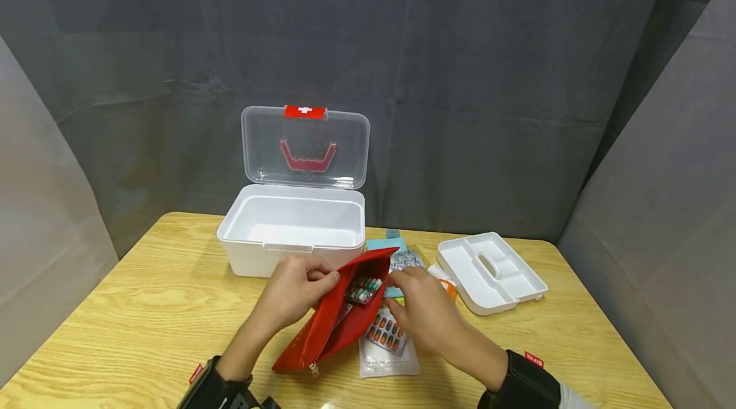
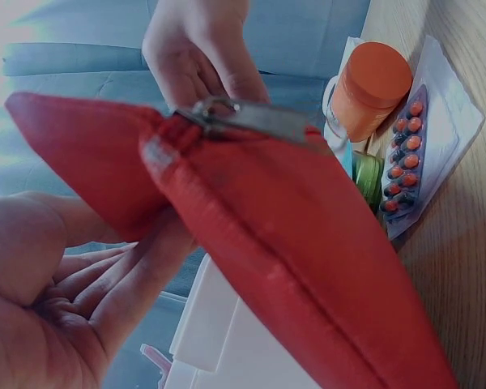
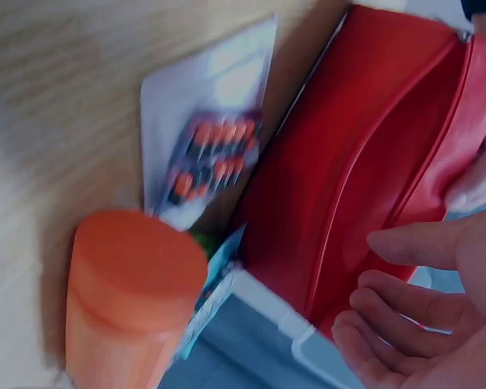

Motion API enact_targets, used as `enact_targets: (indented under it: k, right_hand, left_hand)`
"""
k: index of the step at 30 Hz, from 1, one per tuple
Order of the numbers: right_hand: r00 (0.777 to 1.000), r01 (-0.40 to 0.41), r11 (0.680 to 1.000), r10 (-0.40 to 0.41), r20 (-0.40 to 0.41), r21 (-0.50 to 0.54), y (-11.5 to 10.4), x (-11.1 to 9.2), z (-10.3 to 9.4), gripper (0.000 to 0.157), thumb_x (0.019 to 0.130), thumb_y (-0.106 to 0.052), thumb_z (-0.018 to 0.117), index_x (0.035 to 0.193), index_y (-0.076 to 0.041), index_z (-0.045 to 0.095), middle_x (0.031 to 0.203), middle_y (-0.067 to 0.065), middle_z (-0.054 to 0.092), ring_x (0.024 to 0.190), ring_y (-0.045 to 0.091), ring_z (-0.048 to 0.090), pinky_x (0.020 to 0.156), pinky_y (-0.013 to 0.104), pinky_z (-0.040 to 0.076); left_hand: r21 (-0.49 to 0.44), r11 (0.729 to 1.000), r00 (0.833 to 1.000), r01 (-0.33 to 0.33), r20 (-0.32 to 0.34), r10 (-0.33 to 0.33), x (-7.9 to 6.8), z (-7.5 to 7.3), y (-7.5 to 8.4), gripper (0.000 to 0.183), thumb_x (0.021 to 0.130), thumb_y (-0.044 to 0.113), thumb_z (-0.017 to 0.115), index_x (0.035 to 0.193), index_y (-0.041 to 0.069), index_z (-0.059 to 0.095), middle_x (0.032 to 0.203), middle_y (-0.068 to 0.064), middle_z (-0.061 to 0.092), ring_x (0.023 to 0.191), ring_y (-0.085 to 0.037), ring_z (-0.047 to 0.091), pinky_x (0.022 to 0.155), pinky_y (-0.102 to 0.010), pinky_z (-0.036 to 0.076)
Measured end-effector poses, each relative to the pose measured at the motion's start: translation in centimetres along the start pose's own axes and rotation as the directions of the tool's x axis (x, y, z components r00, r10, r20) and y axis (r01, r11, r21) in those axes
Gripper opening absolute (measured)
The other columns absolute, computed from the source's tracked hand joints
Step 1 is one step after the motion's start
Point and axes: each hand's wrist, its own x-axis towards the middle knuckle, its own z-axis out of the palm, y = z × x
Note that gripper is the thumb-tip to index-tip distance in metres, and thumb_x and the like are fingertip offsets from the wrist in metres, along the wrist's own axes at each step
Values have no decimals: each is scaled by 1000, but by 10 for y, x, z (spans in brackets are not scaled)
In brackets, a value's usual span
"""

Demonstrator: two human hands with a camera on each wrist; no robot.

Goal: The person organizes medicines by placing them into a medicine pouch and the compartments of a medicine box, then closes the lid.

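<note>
A red zip pouch [image 1: 322, 332] is tilted above the table with its mouth spread apart. My left hand [image 1: 299, 287] pinches one side of its rim, thumb and fingers on the fabric. Inside the pouch, a blister pack of capsules [image 1: 363, 290] shows. At the mouth's opposite side is my right hand [image 1: 428, 307], its fingers loosely bent; in the right wrist view a gap separates thumb and fingers, with nothing seen between them. Below the pouch, a blister pack of orange and dark capsules [image 1: 386, 332] lies on a clear packet [image 1: 388, 361].
Behind the hands stands a white box [image 1: 247, 255] with its clear lid [image 1: 264, 140] raised. A white divided tray [image 1: 520, 268] lies at the right. An orange-capped bottle [image 3: 138, 284] and a teal packet [image 1: 385, 244] are by the right hand. Grey cloth hangs behind the table.
</note>
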Motion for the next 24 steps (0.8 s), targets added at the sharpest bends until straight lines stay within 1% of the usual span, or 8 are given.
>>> enact_targets:
  k: [3,5,11,13,18,20,24]
  right_hand:
    - [998,-49,998,50,26,-29,9,6,-2,19,76,-6,84,90,-6,72,88,8,70,84,25,68,74,41,57]
    - [997,-65,997,66,32,-48,17,10,-1,19,75,-5,84,88,-6,71,87,9,70,82,25,67,73,41,57]
    - [999,-53,997,53,9,-64,40,23,9,19,75,-1,80,90,-2,70,89,13,70,83,31,67,75,45,58]
    - [998,-54,996,56,22,-76,45,29,13,21,75,-1,79,93,0,70,90,14,70,85,33,67,76,46,58]
    - [989,-88,992,98,114,-89,53,40,19,32,74,-3,80,103,2,71,93,17,71,87,33,68,78,47,59]
    - [978,-116,989,131,164,-95,55,44,21,35,73,-3,80,107,1,71,94,16,70,86,31,67,78,45,59]
    - [948,-157,978,187,258,-134,58,50,24,40,71,-4,81,109,0,69,95,16,69,86,30,66,79,44,59]
  left_hand:
    - [0,1000,1000,-1,-1,1,0,0,0,11,91,8,67,85,4,75,74,-2,74,56,-9,65,50,-25,56]
    - [2,1000,1000,-1,-1,1,0,0,0,11,91,8,67,85,5,75,73,-2,74,56,-9,65,50,-25,55]
    - [6,1000,1000,0,2,0,0,-1,0,11,91,8,67,85,5,75,74,-2,75,57,-9,65,50,-25,56]
    - [4,1000,1000,4,2,-4,0,-1,0,11,91,9,66,85,5,75,74,-2,75,56,-9,66,50,-25,56]
    - [-2,1000,1000,9,3,-9,0,-2,0,11,91,8,66,86,4,75,74,-2,75,55,-10,66,50,-26,56]
    - [-2,1000,1000,10,4,-10,0,-1,0,11,92,8,66,86,4,75,74,-2,75,55,-10,66,50,-26,56]
    - [-1,1000,1000,12,8,-12,0,-1,1,11,92,8,66,86,4,75,74,-2,75,55,-10,65,50,-26,56]
